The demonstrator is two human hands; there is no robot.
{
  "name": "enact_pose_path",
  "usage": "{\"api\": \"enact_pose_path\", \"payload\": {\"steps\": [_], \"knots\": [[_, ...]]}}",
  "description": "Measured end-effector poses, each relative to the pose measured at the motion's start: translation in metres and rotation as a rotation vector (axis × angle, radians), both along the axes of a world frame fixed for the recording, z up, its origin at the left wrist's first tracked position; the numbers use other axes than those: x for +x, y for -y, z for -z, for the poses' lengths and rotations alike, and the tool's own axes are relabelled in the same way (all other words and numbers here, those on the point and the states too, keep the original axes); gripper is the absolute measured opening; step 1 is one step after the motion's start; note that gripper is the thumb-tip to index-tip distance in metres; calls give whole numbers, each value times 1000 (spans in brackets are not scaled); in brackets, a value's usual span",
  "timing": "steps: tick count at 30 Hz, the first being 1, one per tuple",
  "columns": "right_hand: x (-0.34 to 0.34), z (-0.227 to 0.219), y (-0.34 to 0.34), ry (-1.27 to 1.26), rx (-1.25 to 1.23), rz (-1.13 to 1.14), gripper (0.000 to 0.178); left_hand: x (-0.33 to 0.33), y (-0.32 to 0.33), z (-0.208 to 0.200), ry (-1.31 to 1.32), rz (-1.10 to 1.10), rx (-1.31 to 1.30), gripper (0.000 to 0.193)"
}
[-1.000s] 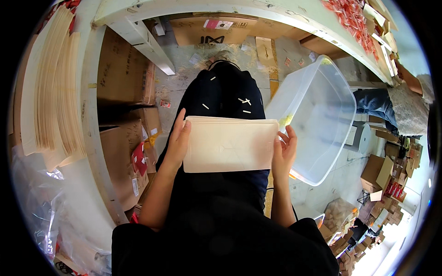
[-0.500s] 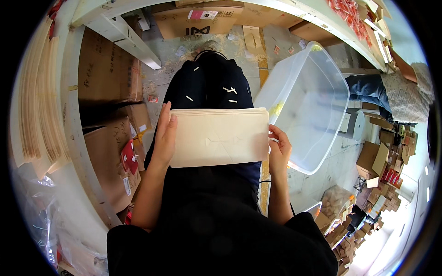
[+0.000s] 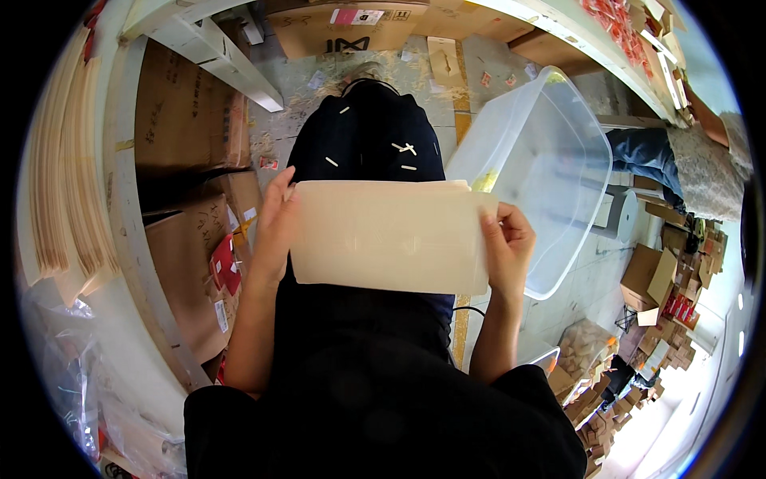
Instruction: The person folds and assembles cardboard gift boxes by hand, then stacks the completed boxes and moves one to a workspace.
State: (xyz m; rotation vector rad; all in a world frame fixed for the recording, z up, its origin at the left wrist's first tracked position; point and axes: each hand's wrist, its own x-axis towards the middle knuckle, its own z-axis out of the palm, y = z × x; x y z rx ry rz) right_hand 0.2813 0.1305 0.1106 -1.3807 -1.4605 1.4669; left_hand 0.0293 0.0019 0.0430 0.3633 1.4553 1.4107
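Item: right hand (image 3: 509, 243), thumb on the face of the sheet near its right short edge, fingers curled behind; to my eye, closed in a pinch on it.

Item: left hand (image 3: 275, 223), laid along the left short edge, blurred; whether its hidden fingers close on anything I cannot tell.

Item: top sheet (image 3: 387, 239), pale and rectangular, long side across the person's lap, faint marks near its middle. Its right end juts past the corner of the sheets below.

Item: stack of pale sheets (image 3: 435, 186), beneath the top sheet, only its far edge showing; count hidden.

State of work: partway, I judge. The top sheet stands out of line with the rest but is not parted from them; the sheets beneath remain together.

Item: pale slips (image 3: 408, 168), several, loose on the dark trousers (image 3: 379, 132); source not shown.

Item: translucent tub (image 3: 511, 120), tilted, just beyond the right hand, a yellow patch on its near wall.

Item: tall pile of sheets (image 3: 64, 160), on the white bench (image 3: 132, 335) at the left, out of either hand's hold; if meant for the same handling, much is left.

Item: cardboard boxes (image 3: 179, 275), below that bench.

Item: co-worker (image 3: 702, 172), far right, jeans and grey top.
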Motion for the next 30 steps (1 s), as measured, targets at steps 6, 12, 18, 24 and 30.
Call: {"api": "enact_pose_path", "payload": {"steps": [6, 12, 18, 24, 30], "knots": [[-25, -2, -11, -177, 72, 139, 7, -20, 4, -21, 253, -267, 415, 57], [-75, -7, 13, -371, -148, 6, 8, 9, -16, -61, 287, 74, 319, 48], [-71, -4, 17, -411, -159, -95, 9, 21, -9, -34, 198, -161, 385, 17], [-76, 2, 21, -489, -305, -133, 16, 33, -16, -51, 375, -130, 195, 38], [-73, 7, 28, -537, -163, -225, 44, 22, -24, -50, 479, -12, 235, 28]]}}
